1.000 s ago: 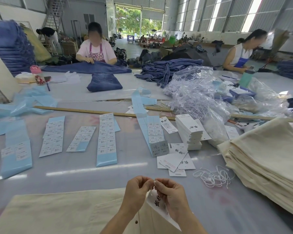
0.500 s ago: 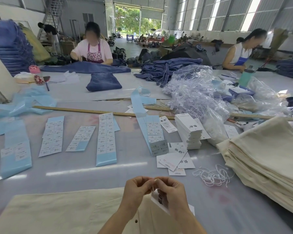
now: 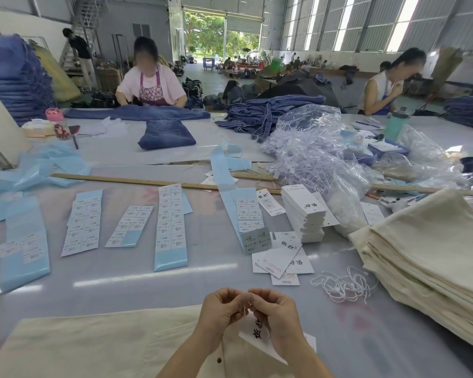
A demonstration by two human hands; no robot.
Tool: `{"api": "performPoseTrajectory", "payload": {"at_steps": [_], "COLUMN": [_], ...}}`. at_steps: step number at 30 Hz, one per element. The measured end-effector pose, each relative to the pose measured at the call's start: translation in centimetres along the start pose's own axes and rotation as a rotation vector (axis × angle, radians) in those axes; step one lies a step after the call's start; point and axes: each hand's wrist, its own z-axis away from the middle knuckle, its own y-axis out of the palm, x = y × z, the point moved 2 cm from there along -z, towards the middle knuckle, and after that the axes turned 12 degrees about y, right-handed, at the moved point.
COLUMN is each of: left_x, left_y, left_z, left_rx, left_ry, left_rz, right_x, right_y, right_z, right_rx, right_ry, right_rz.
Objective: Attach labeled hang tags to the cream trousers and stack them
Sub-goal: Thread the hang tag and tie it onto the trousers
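Cream trousers (image 3: 99, 342) lie flat at the table's near edge, a button showing at the waist. Above them my left hand (image 3: 223, 309) and my right hand (image 3: 275, 313) meet, fingers curled, pinching a thin white string (image 3: 247, 306). A white hang tag (image 3: 257, 332) with black characters hangs under my right hand. Loose hang tags (image 3: 283, 259) lie ahead, beside a stack of tags (image 3: 303, 214). White strings (image 3: 344, 285) sit in a tangle to the right. A pile of folded cream trousers (image 3: 432, 260) fills the right side.
Several blue label sheets (image 3: 171, 227) lie in rows on the grey table (image 3: 120, 282). A wooden ruler (image 3: 148, 182) crosses the table. Clear plastic bags (image 3: 311, 154) heap at the back right. Folded jeans (image 3: 165, 135) and two people working are beyond.
Both hands have stayed together over the trousers, working the string; the tag has shifted slightly under my right hand. A person at the back right has raised a hand to the face.
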Motion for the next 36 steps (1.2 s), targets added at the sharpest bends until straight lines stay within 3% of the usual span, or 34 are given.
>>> {"api": "performPoseTrajectory", "payload": {"at_steps": [11, 36], "left_x": [0.4, 0.3], "left_y": [-0.2, 0.7], "left_z": [-0.2, 0.3], "left_rx": [0.055, 0.014], "left_ry": [0.016, 0.038], "left_rz": [0.002, -0.064], "right_x": [0.4, 0.5], "right_y": [-0.1, 0.5], "right_z": [0.3, 1.6], "right_rx": [-0.052, -0.179], "right_ry": [-0.027, -0.080], "right_rz": [0.053, 0.131]}}
